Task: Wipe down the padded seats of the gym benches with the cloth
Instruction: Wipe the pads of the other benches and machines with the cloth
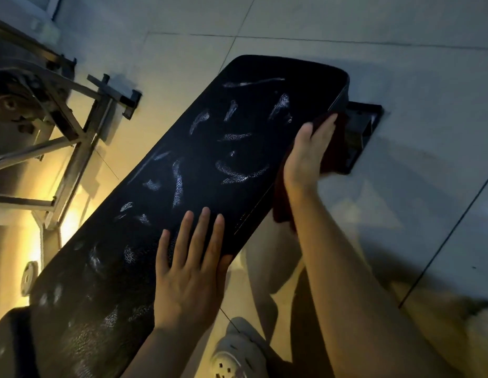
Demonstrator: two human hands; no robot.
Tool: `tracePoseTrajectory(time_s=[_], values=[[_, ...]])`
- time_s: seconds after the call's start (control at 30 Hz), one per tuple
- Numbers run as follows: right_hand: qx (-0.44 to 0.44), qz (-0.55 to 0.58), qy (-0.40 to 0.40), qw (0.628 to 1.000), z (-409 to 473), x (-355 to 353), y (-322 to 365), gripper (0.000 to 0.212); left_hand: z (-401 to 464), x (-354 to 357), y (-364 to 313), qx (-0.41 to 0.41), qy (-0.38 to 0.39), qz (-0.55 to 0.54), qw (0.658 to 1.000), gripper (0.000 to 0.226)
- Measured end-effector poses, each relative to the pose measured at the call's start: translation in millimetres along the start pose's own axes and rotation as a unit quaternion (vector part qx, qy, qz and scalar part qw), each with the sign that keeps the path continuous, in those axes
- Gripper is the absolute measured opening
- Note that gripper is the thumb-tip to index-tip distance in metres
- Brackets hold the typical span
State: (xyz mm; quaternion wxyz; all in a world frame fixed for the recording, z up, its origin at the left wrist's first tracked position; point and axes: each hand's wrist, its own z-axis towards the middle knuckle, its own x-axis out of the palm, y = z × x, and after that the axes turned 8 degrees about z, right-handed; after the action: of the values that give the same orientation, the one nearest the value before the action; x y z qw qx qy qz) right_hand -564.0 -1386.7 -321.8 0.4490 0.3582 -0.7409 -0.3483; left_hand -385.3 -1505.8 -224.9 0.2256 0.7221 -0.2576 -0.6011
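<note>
A person's left hand (192,271) lies spread flat on the padded seat (210,170) near its right edge, apparently steadying the bench, while the right hand (308,152) presses a dark cloth (331,148) (partly hidden) against the seat's right side edge.

The bench pad (210,170) is running diagonally across the tiled floor (401,241). The left hand (191,271) is lying flat on its near part; the right hand (308,154) is pressing the cloth (332,148) against its right edge. A metal frame (74,126) is standing left, a shoe (237,350) below.
</note>
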Motion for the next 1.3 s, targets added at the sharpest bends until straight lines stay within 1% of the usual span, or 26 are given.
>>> tracePoseTrajectory(time_s=[0.07, 0.13, 0.23, 0.33, 0.4, 0.47, 0.53, 0.63, 0.73, 0.8, 0.93, 1.0, 1.07, 1.13, 1.2, 1.3], values=[[0.015, -0.008, -0.013, 1.0, 39, -10, 9, 0.064, -1, 0, 0, 0.001, -0.001, -0.009, 1.0, 0.058], [0.012, -0.003, -0.026, 1.0, 52, -11, 8, 0.063, -1, 0, 0, 0.002, -0.002, -0.014, 1.0, 0.058], [0.021, 0.008, -0.021, 1.0, 37, -7, 2, 0.064, 0, 0, 1, 0.002, -0.002, -0.022, 1.0, 0.057], [0.013, 0.019, -0.004, 1.0, 5, 0, -10, 0.071, 0, -1, 0, -0.002, 0.007, -0.022, 1.0, 0.056], [-0.038, 0.02, 0.018, 0.999, -29, 4, -21, 0.066, -1, -1, 0, -0.003, 0.006, -0.02, 1.0, 0.056], [-0.114, -0.015, 0.055, 0.992, -64, 7, -34, 0.054, -2, -3, 0, -0.003, 0.006, -0.018, 1.0, 0.056], [-0.12, -0.004, 0.058, 0.991, -84, 11, -37, 0.049, -2, -4, 0, -0.004, 0.006, -0.014, 1.0, 0.056], [-0.124, 0.081, -0.008, 0.989, -79, 19, -26, 0.048, -3, -4, -1, -0.007, 0.005, -0.012, 1.0, 0.056], [-0.092, 0.127, -0.083, 0.984, -49, 19, -7, 0.042, -3, -4, -1, -0.01, 0.002, -0.01, 1.0, 0.056], [-0.068, 0.148, -0.127, 0.978, -14, 12, 7, 0.038, -4, -3, -1, -0.011, -0.003, -0.016, 1.0, 0.055], [-0.021, 0.107, -0.16, 0.981, 71, -4, 18, 0.038, -2, -2, -1, -0.009, -0.017, -0.02, 1.0, 0.054], [-0.013, 0.09, -0.157, 0.983, 86, -9, 12, 0.041, -3, -2, -1, -0.007, -0.017, -0.022, 1.0, 0.054], [0.001, 0.06, -0.144, 0.988, 88, -9, 9, 0.048, -2, -2, -1, -0.007, -0.013, -0.025, 1.0, 0.054], [0.032, 0.046, -0.122, 0.991, 90, -7, 7, 0.057, -1, -2, -1, -0.008, -0.013, -0.021, 1.0, 0.054], [0.043, 0.034, -0.09, 0.994, 88, -6, 8, 0.065, 0, -2, -1, -0.008, -0.011, -0.012, 1.0, 0.054], [0.036, 0.019, -0.043, 0.998, 62, -10, 1, 0.064, -3, -2, -1, -0.008, -0.002, -0.018, 1.0, 0.055]])
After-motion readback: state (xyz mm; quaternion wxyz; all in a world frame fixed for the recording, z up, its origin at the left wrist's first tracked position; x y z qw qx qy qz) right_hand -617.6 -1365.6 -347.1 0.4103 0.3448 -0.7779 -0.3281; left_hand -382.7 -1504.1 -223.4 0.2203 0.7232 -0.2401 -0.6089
